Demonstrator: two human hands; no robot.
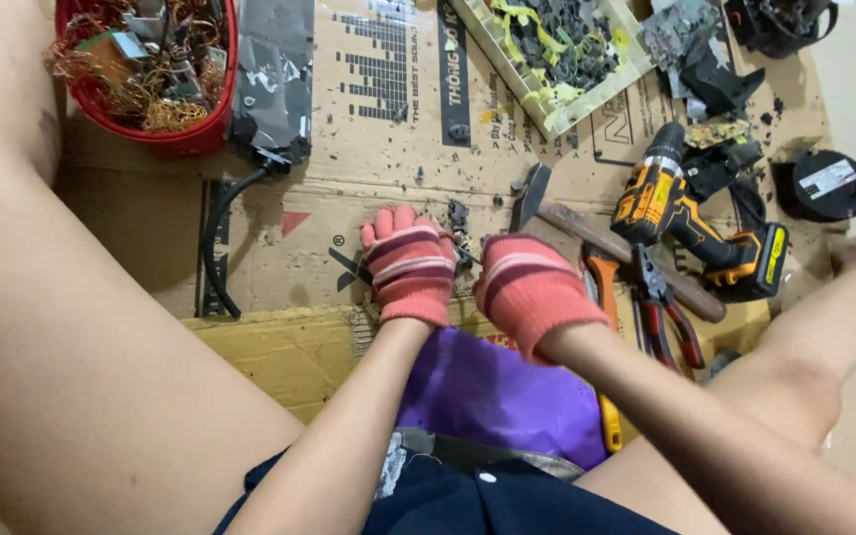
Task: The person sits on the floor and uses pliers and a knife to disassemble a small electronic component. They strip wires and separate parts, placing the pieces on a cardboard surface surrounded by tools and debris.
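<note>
Both gloved hands are closing over a small dark metal part (461, 238) on the cardboard floor mat (349, 188), left hand (410, 266) steadying, right hand (530, 287) curling; it seems light, stiff and sharp-edged, best pinched by its sides.

Makeshift floor workshop, flattened cardboard (369, 149), cordless drill (691, 213), hammer (596, 233) (scrap copper wire (156, 104) nearby)
</note>
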